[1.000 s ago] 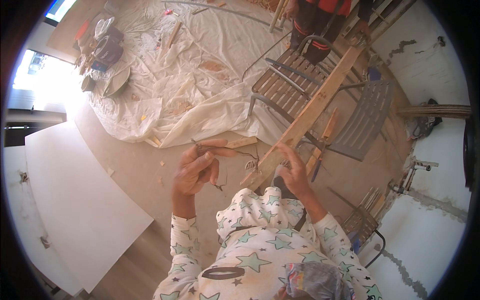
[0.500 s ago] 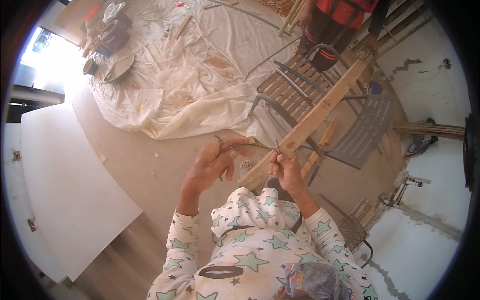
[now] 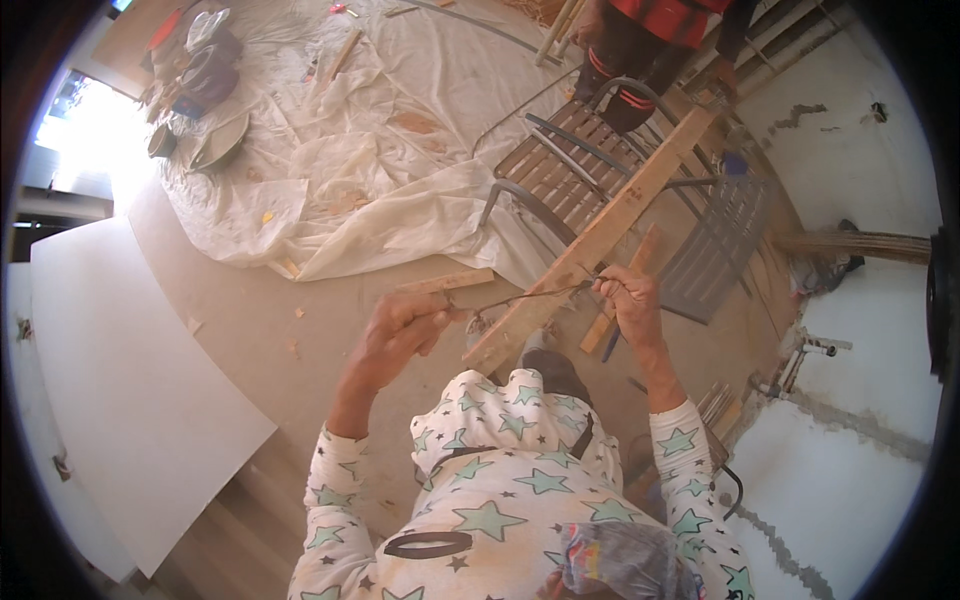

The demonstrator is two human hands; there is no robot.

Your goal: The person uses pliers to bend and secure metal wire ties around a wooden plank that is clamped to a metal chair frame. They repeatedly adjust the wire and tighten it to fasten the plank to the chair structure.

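Observation:
My left hand (image 3: pixel 398 330) and my right hand (image 3: pixel 627 297) are raised in front of me, each pinching one end of a thin dark wire (image 3: pixel 525 297) stretched between them. The wire crosses a long wooden plank (image 3: pixel 600 240) that slopes from near my feet up onto a metal slatted chair (image 3: pixel 575 165). Both hands have their fingers closed on the wire. My sleeves are white with green stars.
A crumpled white dust sheet (image 3: pixel 340 170) covers the floor at the back, with tools and pans (image 3: pixel 200 90) on its far left. A large white board (image 3: pixel 120 380) lies left. Another person in red and black (image 3: pixel 650 50) stands behind the chair. A grey slatted panel (image 3: pixel 725 245) lies right.
My hands have moved apart, the right one going rightward, so the wire between them is now pulled out longer across the plank. The view has tilted slightly.

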